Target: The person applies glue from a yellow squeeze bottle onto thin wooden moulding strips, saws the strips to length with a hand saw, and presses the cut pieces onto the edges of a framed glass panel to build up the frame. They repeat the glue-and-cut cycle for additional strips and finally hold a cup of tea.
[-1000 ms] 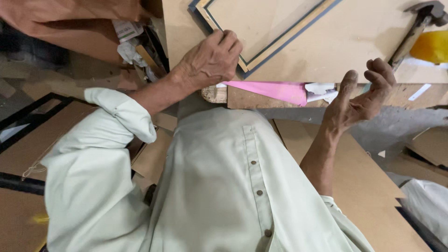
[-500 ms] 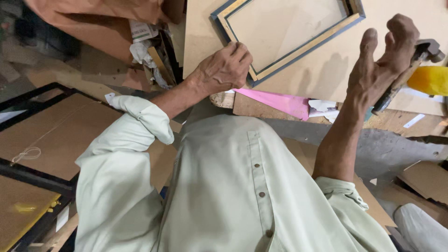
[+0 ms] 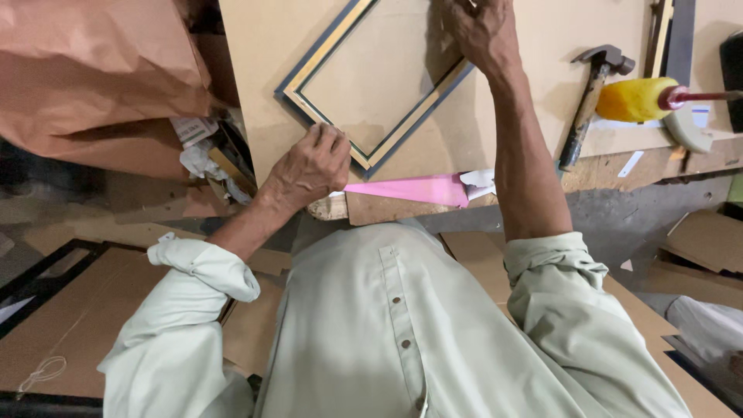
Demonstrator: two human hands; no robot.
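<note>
wooden and edged in dark blue with a pale gold inner band, the picture frame [image 3: 371, 85] lay flat and turned at an angle on the tan board worktop [image 3: 255, 70], with a plain brown backing filling its opening. the left hand [image 3: 309, 166] rested at the frame's near corner, its fingers curled in a loose fist and the knuckles touching the moulding at that corner; whether anything was pinched inside the fist could not be told. the right hand [image 3: 480, 31] reached across to the frame's far right edge near the top of the view, fingers bent down onto the moulding, partly cut off by the picture's edge, so its grip could not be made out fully. both forearms came out of rolled pale green shirt sleeves [image 3: 205, 267].

just beside the near edge of the worktop, between the two arms, lay a pink sheet [image 3: 410, 190] tapering to a point toward the left hand, with a small white scrap at its right end. to the right of the right forearm a hammer [image 3: 590, 101] with a dark wooden handle lay on the board, head away from the person. near it sat a yellow roller [image 3: 636, 99] on a red handle. crumpled brown paper [image 3: 93, 70] filled the upper left, and flat cardboard sheets [image 3: 70, 317] lay on the floor below.
</note>
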